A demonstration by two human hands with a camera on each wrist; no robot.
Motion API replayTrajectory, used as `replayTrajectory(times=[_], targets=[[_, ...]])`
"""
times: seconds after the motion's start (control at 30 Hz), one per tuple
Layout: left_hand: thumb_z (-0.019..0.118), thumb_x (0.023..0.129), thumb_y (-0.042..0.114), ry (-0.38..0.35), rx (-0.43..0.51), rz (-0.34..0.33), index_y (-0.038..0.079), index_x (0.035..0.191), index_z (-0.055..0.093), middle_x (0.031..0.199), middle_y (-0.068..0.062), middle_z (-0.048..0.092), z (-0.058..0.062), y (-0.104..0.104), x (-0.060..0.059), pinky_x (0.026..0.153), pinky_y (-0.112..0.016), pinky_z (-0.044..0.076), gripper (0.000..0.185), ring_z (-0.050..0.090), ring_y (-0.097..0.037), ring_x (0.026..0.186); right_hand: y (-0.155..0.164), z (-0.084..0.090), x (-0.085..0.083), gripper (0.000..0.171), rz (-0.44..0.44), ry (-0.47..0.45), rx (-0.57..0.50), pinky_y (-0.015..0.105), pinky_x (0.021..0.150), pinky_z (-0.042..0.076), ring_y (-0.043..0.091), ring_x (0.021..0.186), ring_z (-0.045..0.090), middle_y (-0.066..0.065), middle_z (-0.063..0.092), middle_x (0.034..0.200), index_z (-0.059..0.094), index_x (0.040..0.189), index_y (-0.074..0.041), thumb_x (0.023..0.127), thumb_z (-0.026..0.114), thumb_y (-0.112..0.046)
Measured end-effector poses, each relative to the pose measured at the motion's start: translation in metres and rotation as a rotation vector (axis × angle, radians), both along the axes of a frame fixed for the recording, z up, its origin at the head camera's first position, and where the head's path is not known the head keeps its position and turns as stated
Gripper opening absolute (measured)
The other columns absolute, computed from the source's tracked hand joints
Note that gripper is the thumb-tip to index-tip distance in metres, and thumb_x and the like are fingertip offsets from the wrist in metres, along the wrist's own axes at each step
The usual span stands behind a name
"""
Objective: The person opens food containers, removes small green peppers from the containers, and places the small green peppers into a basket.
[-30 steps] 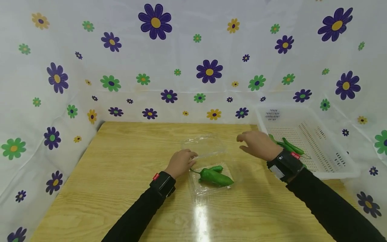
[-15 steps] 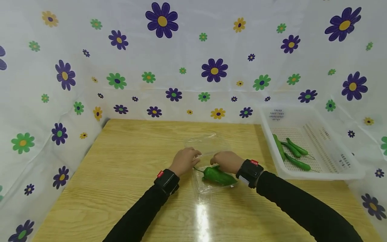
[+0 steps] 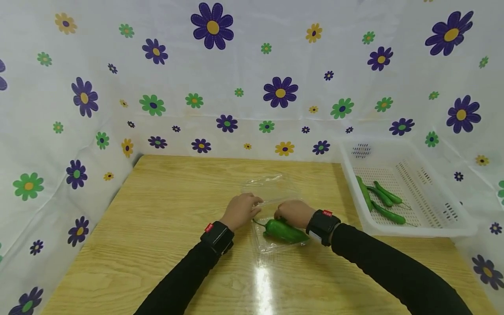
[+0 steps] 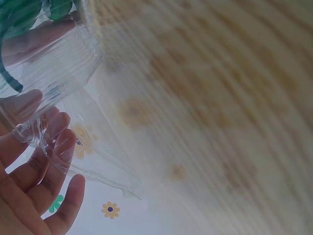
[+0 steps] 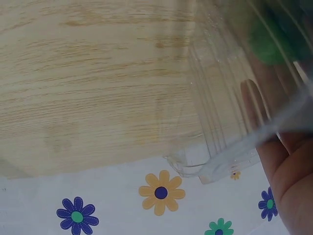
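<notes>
A clear plastic clamshell box (image 3: 261, 250) lies open on the table, its lid (image 3: 271, 186) tipped back. Inside, a large green pepper (image 3: 285, 232) lies with its curved stem to the left. My left hand (image 3: 240, 211) pinches the box's back left edge, with the thumb seen through the plastic and the other fingers (image 4: 59, 147) outside. Over the back of the box my right hand (image 3: 295, 213) reaches down, fingers curled at a smaller green pepper (image 4: 59, 7) behind the large one. In the right wrist view the hand and blurred green show through the box wall.
A white perforated basket (image 3: 453, 218) with several slim green chillies (image 3: 389, 215) stands on the right of the wooden table (image 3: 165, 210). A white cloth (image 3: 244, 65) printed with flowers hangs behind and at the sides.
My right hand has moved left from beside the basket to the box, and its fingers have gone down at the smaller pepper. The left hand keeps its place at the box edge.
</notes>
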State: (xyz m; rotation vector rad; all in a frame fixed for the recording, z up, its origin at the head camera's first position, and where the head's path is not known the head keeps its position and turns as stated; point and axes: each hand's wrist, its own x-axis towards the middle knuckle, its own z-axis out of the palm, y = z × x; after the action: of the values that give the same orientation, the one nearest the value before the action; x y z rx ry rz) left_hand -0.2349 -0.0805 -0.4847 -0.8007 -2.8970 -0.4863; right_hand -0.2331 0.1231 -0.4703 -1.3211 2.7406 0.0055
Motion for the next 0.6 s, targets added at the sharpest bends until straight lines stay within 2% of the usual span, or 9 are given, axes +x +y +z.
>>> replayTrajectory(times=[0.27,0.6], targets=[[0.068,0.086,0.022,0.005,0.004,-0.004,0.012,0.109,0.070,0.095,-0.004,0.068,0.000,0.000,0.002,0.071,-0.029,0.053,0.025,0.065,-0.018,0.084,0.000,-0.004,0.002,0.013,0.000,0.051,-0.001,0.023,0.062,0.052,0.011,0.074,0.064,-0.001,0.069,0.081,0.075,0.089,-0.015,0.085,0.066,-0.007],[0.068,0.086,0.023,0.004,-0.012,0.003,0.012,0.109,0.070,0.093,-0.005,0.068,0.001,0.001,0.000,0.070,-0.031,0.053,0.025,0.065,-0.019,0.084,0.001,0.013,0.006,0.014,-0.038,0.026,-0.005,0.026,0.063,0.053,0.015,0.075,0.064,0.003,0.067,0.083,0.074,0.094,-0.011,0.081,0.071,-0.008]])
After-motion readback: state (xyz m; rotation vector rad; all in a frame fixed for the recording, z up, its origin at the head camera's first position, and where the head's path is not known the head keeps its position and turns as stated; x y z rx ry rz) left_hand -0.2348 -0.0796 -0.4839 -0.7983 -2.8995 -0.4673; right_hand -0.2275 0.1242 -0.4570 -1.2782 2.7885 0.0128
